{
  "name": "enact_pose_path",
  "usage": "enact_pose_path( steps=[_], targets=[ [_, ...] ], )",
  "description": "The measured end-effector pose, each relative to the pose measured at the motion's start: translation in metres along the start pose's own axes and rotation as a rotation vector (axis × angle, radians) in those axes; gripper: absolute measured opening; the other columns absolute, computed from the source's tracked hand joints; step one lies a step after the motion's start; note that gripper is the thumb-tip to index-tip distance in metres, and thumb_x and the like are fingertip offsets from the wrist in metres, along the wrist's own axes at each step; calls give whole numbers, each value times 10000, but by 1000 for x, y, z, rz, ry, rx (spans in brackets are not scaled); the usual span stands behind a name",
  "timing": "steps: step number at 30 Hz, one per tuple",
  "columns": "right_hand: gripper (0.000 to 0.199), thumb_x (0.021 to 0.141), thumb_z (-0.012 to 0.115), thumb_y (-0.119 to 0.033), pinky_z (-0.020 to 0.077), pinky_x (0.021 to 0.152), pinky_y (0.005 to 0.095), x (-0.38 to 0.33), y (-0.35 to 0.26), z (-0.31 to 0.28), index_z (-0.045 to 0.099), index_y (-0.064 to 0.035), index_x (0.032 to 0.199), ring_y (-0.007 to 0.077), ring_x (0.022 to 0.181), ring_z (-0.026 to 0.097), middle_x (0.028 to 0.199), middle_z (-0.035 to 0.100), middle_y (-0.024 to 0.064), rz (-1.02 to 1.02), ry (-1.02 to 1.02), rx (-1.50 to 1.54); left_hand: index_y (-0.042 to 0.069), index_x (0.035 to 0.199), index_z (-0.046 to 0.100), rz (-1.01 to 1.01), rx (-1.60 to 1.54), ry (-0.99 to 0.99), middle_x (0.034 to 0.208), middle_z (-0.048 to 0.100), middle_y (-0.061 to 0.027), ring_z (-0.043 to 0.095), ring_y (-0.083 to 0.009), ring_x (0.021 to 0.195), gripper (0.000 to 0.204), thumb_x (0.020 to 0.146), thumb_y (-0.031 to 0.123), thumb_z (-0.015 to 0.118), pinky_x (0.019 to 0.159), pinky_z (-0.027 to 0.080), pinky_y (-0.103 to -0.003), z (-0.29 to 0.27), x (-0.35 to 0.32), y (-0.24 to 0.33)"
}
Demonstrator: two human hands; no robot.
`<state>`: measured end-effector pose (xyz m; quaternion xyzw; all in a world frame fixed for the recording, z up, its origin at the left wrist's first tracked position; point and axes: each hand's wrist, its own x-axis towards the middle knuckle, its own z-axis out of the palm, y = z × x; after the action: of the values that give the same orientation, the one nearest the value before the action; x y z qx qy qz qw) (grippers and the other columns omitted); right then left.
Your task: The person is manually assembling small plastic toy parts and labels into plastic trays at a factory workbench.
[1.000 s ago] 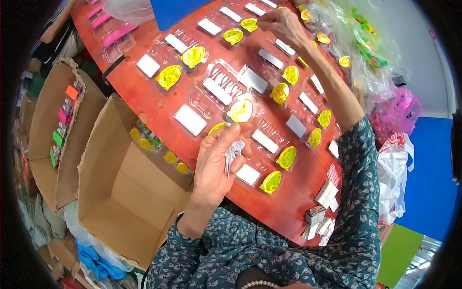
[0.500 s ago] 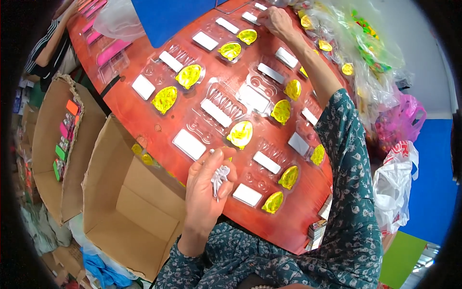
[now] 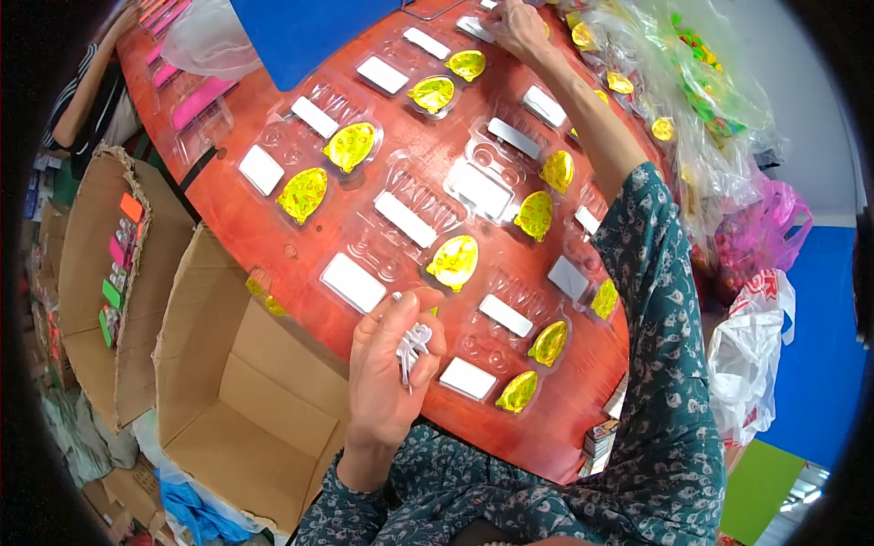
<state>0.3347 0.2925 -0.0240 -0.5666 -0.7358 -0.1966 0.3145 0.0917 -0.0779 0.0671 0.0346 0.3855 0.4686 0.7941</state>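
My left hand is closed around a small bunch of silvery white pieces, held just above the near edge of the red table. My right hand reaches to the table's far end and touches a clear plastic tray there; I cannot tell whether it holds anything. Several clear blister trays lie across the table, each with a white card and a shiny yellow leaf-shaped piece.
An open empty cardboard box stands below the table at my left. A second box with coloured items is further left. Plastic bags of yellow pieces pile up at the right. Another person's arm is at the far left.
My right hand has stretched farther toward the table's far end. My left hand has stayed closed on the small pieces and shifted slightly toward the near edge.
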Motion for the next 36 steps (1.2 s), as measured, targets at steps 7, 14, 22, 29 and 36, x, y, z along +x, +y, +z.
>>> enact_pose_path(
  steps=[7,14,22,29,36],
  targets=[
    [170,754,569,-196,475,526,363,0,-56,-94,656,-59,702,275,600,622,648,621,158,182,-417,151,5,963,551,24,76,40,627,484,-14,321,-30,406,190,900,169,479,363,237,-152,6,5,-2],
    [178,812,610,-183,476,621,261,-62,-167,-216,673,-43,901,114,699,608,743,655,32,53,-1182,1121,-22,866,584,145,-5,-115,702,561,-38,496,-61,531,154,815,120,614,392,303,-162,-11,15,4],
    [88,774,660,-92,424,573,228,-94,-205,-238,652,-5,780,71,641,530,666,579,9,12,-1120,1183,-39,847,573,250,102,-118,699,562,-56,504,-79,532,125,793,72,592,401,335,-178,-24,10,3],
    [165,827,607,-163,427,590,220,-84,-218,-239,600,-5,778,56,626,518,674,571,-8,271,-1299,1185,-6,835,583,285,100,-185,691,571,-52,486,-59,513,163,838,156,600,386,312,-160,-29,-1,7],
    [210,845,582,-202,377,492,208,-86,-221,-225,599,-15,750,43,566,481,624,550,-20,311,-1213,1293,22,894,575,250,-55,-76,650,551,-84,380,-53,399,178,875,198,556,352,279,-153,-34,3,17]
  ],
)
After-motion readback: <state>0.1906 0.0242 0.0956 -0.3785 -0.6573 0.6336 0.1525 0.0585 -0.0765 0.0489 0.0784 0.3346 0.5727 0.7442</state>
